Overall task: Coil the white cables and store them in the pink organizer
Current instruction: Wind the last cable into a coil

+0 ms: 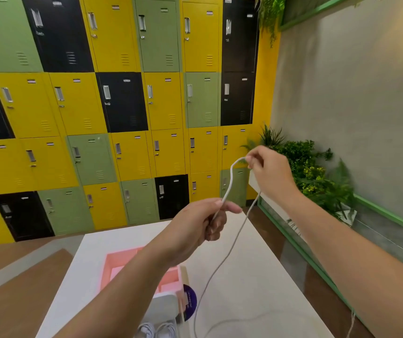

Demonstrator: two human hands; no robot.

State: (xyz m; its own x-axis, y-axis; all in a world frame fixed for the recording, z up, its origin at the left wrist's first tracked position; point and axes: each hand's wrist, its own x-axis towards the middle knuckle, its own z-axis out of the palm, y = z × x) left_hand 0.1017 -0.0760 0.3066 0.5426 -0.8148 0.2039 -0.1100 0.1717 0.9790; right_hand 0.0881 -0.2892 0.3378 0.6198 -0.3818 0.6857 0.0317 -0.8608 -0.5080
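Observation:
A thin white cable runs in a short arc between my two raised hands above the white table. My left hand pinches it between thumb and forefinger. My right hand, higher and further right, pinches the arc's other end. From there the cable hangs down to the tabletop and curves off the bottom edge. The pink organizer sits on the table under my left forearm, partly hidden. Two coiled white cables lie at the bottom edge.
A white box and a purple round object sit just in front of the organizer. Yellow, green and black lockers fill the wall behind the table. Green plants line a grey wall on the right.

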